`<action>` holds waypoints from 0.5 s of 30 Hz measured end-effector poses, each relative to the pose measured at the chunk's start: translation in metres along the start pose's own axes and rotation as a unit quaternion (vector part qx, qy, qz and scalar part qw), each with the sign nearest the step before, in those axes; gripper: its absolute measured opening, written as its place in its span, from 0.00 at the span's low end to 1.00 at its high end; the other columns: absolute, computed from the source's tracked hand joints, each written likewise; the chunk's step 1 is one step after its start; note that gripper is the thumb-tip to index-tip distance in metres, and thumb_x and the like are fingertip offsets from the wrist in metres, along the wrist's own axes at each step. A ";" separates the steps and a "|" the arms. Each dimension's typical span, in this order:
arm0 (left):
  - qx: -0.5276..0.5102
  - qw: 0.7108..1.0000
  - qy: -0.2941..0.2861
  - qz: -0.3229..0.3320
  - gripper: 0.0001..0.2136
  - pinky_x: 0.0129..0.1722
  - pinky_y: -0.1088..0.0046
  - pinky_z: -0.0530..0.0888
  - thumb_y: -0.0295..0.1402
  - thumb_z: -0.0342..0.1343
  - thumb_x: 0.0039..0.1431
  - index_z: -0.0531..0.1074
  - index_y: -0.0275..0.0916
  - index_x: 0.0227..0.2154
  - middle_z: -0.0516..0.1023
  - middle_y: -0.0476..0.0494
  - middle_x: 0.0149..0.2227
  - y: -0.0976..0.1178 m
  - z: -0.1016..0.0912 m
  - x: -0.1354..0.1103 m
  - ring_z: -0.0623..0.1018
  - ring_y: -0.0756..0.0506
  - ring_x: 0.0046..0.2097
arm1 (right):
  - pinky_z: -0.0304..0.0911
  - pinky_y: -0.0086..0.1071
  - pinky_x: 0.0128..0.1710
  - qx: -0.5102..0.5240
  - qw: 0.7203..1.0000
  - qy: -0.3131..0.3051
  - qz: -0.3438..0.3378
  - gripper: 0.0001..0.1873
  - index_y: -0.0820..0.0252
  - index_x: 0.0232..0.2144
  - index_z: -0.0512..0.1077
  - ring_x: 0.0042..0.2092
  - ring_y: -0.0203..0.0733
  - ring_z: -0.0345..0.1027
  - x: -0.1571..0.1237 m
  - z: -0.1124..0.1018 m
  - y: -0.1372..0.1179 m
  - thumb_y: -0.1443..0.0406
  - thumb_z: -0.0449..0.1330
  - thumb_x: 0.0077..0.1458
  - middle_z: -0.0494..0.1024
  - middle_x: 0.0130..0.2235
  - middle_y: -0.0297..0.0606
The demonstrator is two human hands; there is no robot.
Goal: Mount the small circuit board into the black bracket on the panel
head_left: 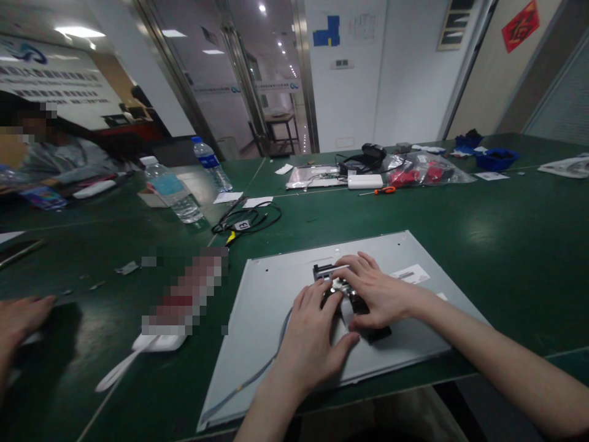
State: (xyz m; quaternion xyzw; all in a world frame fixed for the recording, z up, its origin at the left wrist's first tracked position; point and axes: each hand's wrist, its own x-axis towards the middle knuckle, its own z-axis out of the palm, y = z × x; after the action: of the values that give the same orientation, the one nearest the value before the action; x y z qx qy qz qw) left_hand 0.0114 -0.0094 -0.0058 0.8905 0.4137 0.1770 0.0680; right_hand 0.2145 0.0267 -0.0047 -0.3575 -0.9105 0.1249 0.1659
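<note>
A flat white panel (257,319), like the back of a display, lies on the table before me. On its middle sits a black electronic module (380,334) with bright metal bits and a pale ribbon strip (346,310). My left hand (313,334) has curled fingers gripping the module's left side, its thumb stretched toward the right. From the other side my right hand (375,291) grips the module, fingers bent over its top and thumb low. Much of the module is hidden under the fingers. A grey cable (257,373) runs from beneath my left hand to the panel's lower-left corner.
Left of the panel is a blurred-out device with a white strap (117,371). Black cables (251,221) and water bottles (172,190) stand beyond. Farther back lie an orange screwdriver (384,191) and plastic bags (432,170). Another person's hand (23,319) is at far left.
</note>
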 end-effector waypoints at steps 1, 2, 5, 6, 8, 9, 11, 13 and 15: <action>0.000 1.000 -0.001 0.001 0.26 0.60 0.48 0.58 0.39 0.60 0.51 0.63 0.43 0.53 0.62 0.40 0.58 0.000 0.000 0.000 0.60 0.35 0.60 | 0.29 0.55 0.62 -0.001 1.000 -0.001 -0.004 0.43 0.62 0.57 0.54 0.62 0.56 0.42 0.000 -0.001 -0.001 0.54 0.64 0.41 0.58 0.55 0.50; 0.000 1.000 -0.003 0.002 0.26 0.60 0.48 0.57 0.39 0.60 0.51 0.63 0.43 0.53 0.62 0.40 0.58 0.000 0.000 0.000 0.60 0.35 0.60 | 0.29 0.55 0.62 -0.002 1.000 -0.001 -0.007 0.44 0.61 0.57 0.54 0.62 0.56 0.43 0.000 -0.001 -0.001 0.53 0.64 0.40 0.58 0.55 0.50; -0.003 1.000 -0.003 0.004 0.25 0.59 0.48 0.58 0.37 0.59 0.51 0.63 0.42 0.52 0.62 0.39 0.58 0.001 -0.001 0.000 0.61 0.34 0.60 | 0.29 0.55 0.62 0.003 1.000 0.003 -0.008 0.44 0.61 0.57 0.54 0.62 0.55 0.43 0.001 -0.002 -0.002 0.51 0.64 0.41 0.58 0.55 0.50; -0.003 1.000 -0.002 0.004 0.25 0.59 0.48 0.58 0.37 0.59 0.50 0.63 0.42 0.52 0.62 0.39 0.58 0.001 -0.001 0.000 0.61 0.34 0.59 | 0.29 0.55 0.62 0.006 1.000 0.007 -0.005 0.43 0.60 0.57 0.54 0.62 0.55 0.43 0.001 -0.003 -0.002 0.50 0.63 0.42 0.58 0.55 0.50; -0.005 1.000 0.002 0.005 0.25 0.59 0.47 0.58 0.37 0.60 0.50 0.63 0.42 0.52 0.63 0.39 0.57 0.002 -0.001 0.000 0.61 0.34 0.59 | 0.29 0.55 0.62 0.010 1.000 0.019 0.003 0.41 0.60 0.56 0.54 0.62 0.54 0.45 0.001 -0.005 -0.002 0.50 0.62 0.44 0.58 0.55 0.50; -0.006 1.000 0.004 0.006 0.25 0.59 0.47 0.58 0.37 0.60 0.50 0.63 0.42 0.52 0.63 0.39 0.57 0.002 -0.001 0.000 0.61 0.34 0.59 | 0.30 0.56 0.62 0.011 1.000 0.025 0.008 0.40 0.59 0.56 0.54 0.62 0.54 0.45 0.001 -0.005 -0.002 0.50 0.61 0.45 0.59 0.55 0.50; -0.007 1.000 0.006 0.008 0.26 0.58 0.46 0.58 0.38 0.60 0.49 0.63 0.43 0.52 0.63 0.38 0.57 0.002 -0.001 0.000 0.61 0.33 0.60 | 0.31 0.56 0.62 0.009 0.999 0.035 0.014 0.38 0.59 0.56 0.54 0.61 0.54 0.47 0.002 -0.006 -0.002 0.53 0.61 0.46 0.59 0.55 0.49; -0.006 1.000 0.005 0.007 0.27 0.59 0.45 0.58 0.39 0.61 0.49 0.63 0.43 0.53 0.63 0.38 0.57 0.002 -0.001 0.000 0.61 0.33 0.60 | 0.32 0.55 0.62 0.002 0.999 0.037 0.017 0.38 0.59 0.56 0.54 0.61 0.54 0.47 0.002 -0.006 -0.001 0.56 0.62 0.46 0.60 0.54 0.49; -0.005 1.000 0.002 0.004 0.28 0.59 0.46 0.58 0.39 0.61 0.48 0.63 0.43 0.53 0.63 0.39 0.57 0.002 -0.001 0.000 0.61 0.33 0.60 | 0.31 0.55 0.62 -0.004 0.999 0.033 0.014 0.38 0.60 0.57 0.55 0.61 0.54 0.47 0.002 -0.005 -0.001 0.56 0.62 0.45 0.60 0.55 0.50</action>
State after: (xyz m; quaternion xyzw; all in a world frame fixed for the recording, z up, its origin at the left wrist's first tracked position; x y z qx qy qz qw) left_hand 0.0125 -0.0106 -0.0045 0.8913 0.4098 0.1809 0.0709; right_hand 0.2146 0.0281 0.0002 -0.3744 -0.9000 0.1117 0.1932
